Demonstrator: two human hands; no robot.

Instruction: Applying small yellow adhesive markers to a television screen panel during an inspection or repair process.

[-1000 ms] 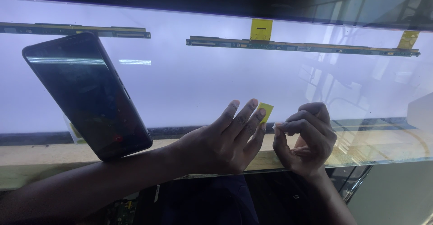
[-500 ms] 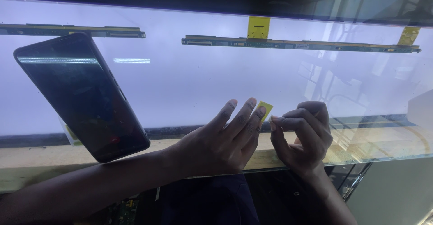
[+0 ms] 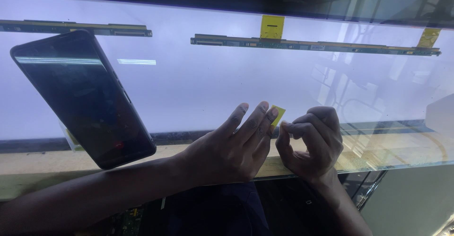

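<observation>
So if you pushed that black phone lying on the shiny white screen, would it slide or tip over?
The black phone would probably slide, not tip: it lies flat on the glossy lit panel. It looks stiff, likely a bit heavy for its size. Its glass face could scratch or crack, so gently.

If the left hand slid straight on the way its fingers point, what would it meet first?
The left hand lies flat, its fingers aimed up and to the right. Its fingertips already touch the small yellow tab. Past that, only bare glowing white panel shows until the long green circuit strip, though depth is hard to judge.
</observation>
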